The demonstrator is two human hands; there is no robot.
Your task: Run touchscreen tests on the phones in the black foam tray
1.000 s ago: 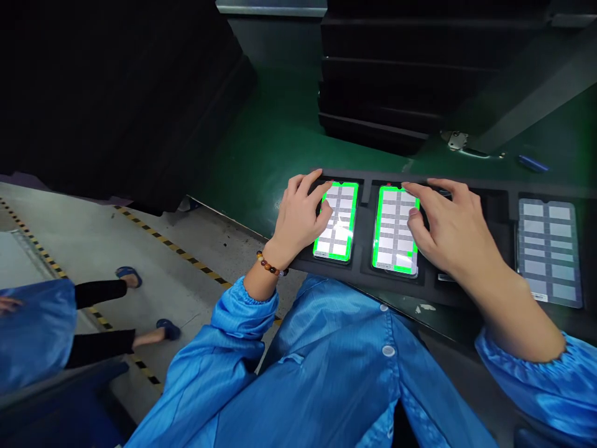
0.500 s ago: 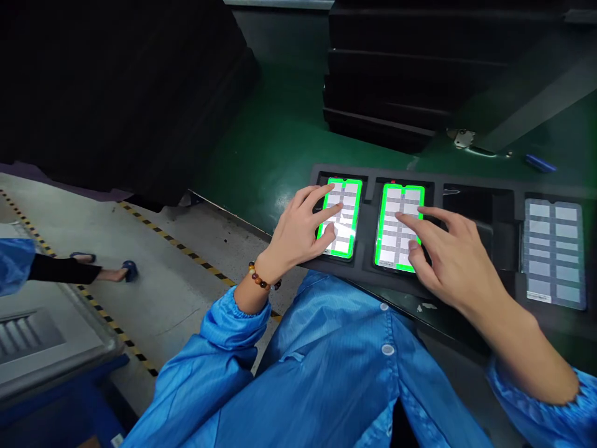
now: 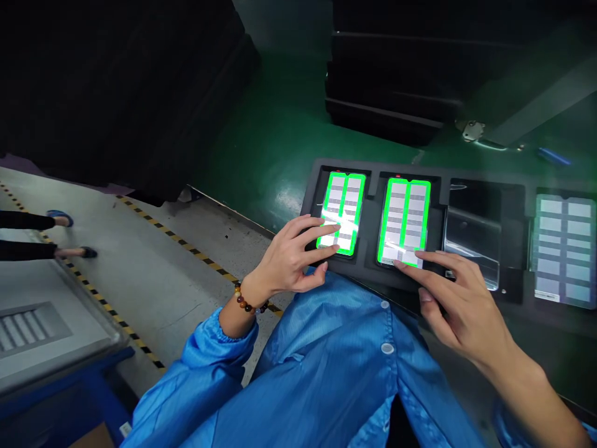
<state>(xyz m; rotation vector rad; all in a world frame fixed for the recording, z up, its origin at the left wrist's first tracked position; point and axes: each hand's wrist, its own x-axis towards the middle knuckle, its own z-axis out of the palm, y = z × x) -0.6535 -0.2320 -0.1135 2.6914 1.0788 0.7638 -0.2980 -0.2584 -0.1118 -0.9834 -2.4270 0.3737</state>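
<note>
Two lit smartphones lie face up in recesses of a black tray [image 3: 370,221], their screens showing grey-white blocks framed in green. Over the lower part of the left phone [image 3: 347,199] my left hand [image 3: 298,252] is spread, its fingertips on or just above the glass. My right hand [image 3: 459,298] reaches to the bottom of the second phone [image 3: 405,211], two fingers stretched out at its lower edge and the thumb apart. Neither hand holds anything. A dark-screened phone [image 3: 471,242] lies in the third recess, partly behind my right hand. A fourth phone [image 3: 564,249] shows dimmer grey-white blocks.
Tall dark stacks [image 3: 382,74] stand at the back of the green table [image 3: 280,143]. A metal bracket [image 3: 473,130] and a blue pen-like object [image 3: 555,155] are at the back right. On the floor at left, another person's legs [image 3: 32,250] show beyond a grey-topped cart [image 3: 60,330].
Both hands have slid down the screens towards me, and green lines now fill the middle columns. The other person's legs have shifted left.
</note>
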